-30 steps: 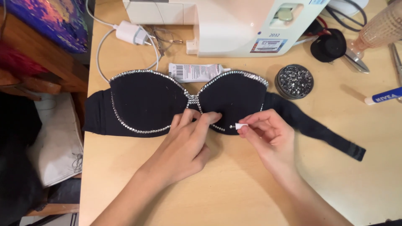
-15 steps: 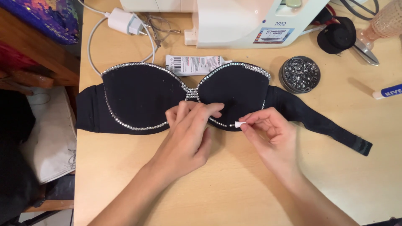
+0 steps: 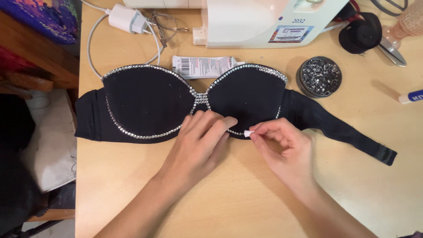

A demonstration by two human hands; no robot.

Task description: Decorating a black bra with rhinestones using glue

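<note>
Black fabric rhinestone-edged bra [image 3: 150, 103]: flat, long axis left–right, just below white sewing machine [image 3: 264, 20] | left hand [image 3: 200, 145]: fingers pressing lower edge | right hand [image 3: 284, 147]: pinching small white-tipped applicator [image 3: 249, 133] at hem.

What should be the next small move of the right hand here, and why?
Probably the right hand should press its small white tool on the next stone along the lower edge of the right cup of the black bra: its tip sits there, and the left hand pins the fabric flat.

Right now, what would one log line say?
left hand: pressing black bra | right hand: pinching small white tool at rhinestone edge
</note>
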